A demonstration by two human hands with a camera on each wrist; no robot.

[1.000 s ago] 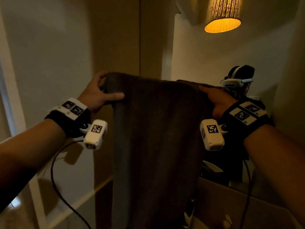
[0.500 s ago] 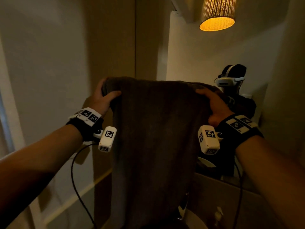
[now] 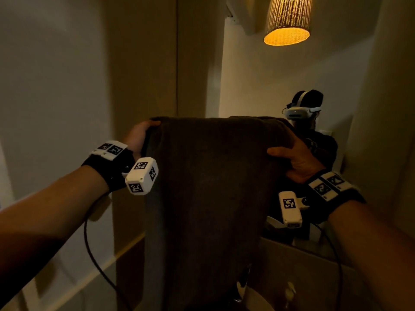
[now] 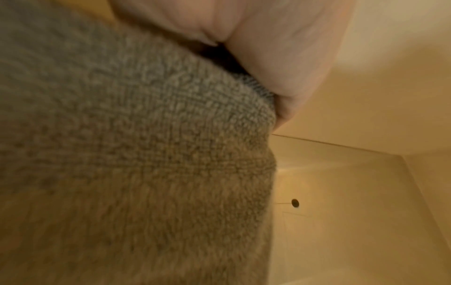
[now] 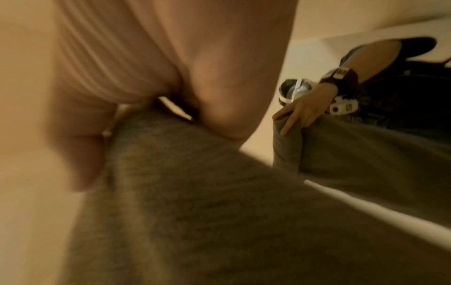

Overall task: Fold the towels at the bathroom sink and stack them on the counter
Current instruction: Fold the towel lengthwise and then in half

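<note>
A dark grey-brown towel point(image 3: 206, 198) hangs lengthwise in front of me, held up by its top edge. My left hand point(image 3: 140, 136) grips the top left corner, fingers curled over the edge. My right hand point(image 3: 296, 158) grips the top right corner with its thumb on the front face. In the left wrist view the towel point(image 4: 134, 154) fills most of the picture under my left hand point(image 4: 268, 57). The right wrist view shows the towel point(image 5: 195, 202) beneath my right hand point(image 5: 171, 77). The towel's lower end is hidden in the dark near the sink.
A mirror point(image 3: 292, 86) ahead on the right reflects me and the towel. A lit wicker lamp point(image 3: 287, 21) hangs above. The counter point(image 3: 303, 270) and a pale basin edge point(image 3: 256, 299) lie low on the right. A wall point(image 3: 56, 86) stands close on the left.
Both hands have lowered the towel's top edge. The left thumb, earlier on the front face, has drawn back to the edge. The right hand has turned so its thumb presses the front.
</note>
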